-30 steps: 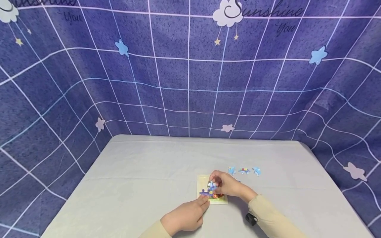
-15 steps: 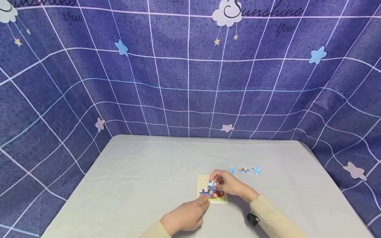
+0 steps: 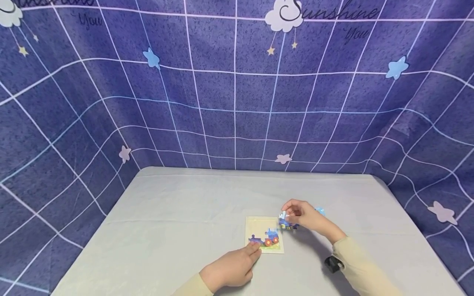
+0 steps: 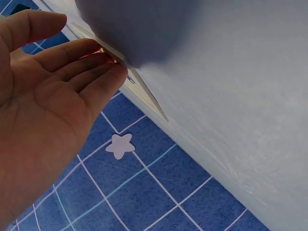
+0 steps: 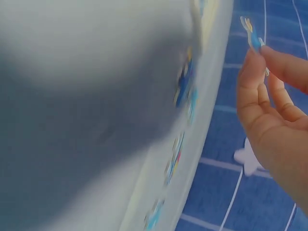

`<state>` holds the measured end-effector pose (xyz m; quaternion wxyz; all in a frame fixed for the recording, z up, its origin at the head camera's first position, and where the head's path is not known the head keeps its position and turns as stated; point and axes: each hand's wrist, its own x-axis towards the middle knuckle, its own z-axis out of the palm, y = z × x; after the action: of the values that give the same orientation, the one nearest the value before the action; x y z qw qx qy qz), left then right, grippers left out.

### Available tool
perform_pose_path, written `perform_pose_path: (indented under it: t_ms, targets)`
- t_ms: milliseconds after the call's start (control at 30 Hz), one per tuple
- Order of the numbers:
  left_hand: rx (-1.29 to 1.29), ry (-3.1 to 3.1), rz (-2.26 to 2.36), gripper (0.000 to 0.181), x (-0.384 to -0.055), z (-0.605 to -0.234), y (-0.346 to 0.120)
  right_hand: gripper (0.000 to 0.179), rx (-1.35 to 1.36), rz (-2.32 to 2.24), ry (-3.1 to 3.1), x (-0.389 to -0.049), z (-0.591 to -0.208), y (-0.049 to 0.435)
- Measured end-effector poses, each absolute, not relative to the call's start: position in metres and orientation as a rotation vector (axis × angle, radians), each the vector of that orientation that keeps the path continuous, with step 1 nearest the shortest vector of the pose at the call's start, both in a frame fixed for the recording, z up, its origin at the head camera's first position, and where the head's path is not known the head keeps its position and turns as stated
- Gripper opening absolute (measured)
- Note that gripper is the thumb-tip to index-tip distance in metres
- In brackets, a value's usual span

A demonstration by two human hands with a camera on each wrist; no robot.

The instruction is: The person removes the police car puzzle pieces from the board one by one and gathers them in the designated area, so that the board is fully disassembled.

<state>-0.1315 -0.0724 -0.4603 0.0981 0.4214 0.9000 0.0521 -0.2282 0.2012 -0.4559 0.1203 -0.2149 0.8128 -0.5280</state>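
Note:
My left hand (image 3: pixel 230 267) rests its nearly straight fingertips on the lower left of a shallow puzzle board (image 3: pixel 255 225). In the left wrist view those fingers lie over the edge of the thin board (image 4: pixel 150 100). Train picture pieces, blue and purple with red wheels, lie along the board's lower part; its upper part is bare. My right hand (image 3: pixel 306 216), raised just right of the board, pinches a small blue and white puzzle piece (image 5: pixel 254 39) between thumb and index finger. Below that hand, a dark blue puzzle piece (image 5: pixel 184 82) with some yellow lies on the table.
More loose puzzle pieces lie in a row behind the right hand, among them a light blue piece (image 3: pixel 320 211) and one with red and yellow (image 5: pixel 174 160). A pale cloth covers the table (image 3: pixel 177 205). A blue gridded curtain (image 3: pixel 222 90) hangs behind it.
My right hand has lifted off the board with the blue and white puzzle piece and moved right and back. More of the board's train picture shows. The left hand stays in place.

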Motion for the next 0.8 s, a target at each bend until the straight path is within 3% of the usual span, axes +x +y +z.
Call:
perform_pose_path:
  t_ms: [500, 800]
  targets:
    - [1.252, 2.664, 0.156, 0.048, -0.132, -0.459, -0.073, 0.027, -0.401, -1.54, 2.432, -0.229, -0.47, 0.27]
    - [1.257, 2.662, 0.164, 0.048, -0.133, -0.463, -0.072, 0.019, -0.542, -1.451, 2.529, -0.229, -0.482, 0.271]
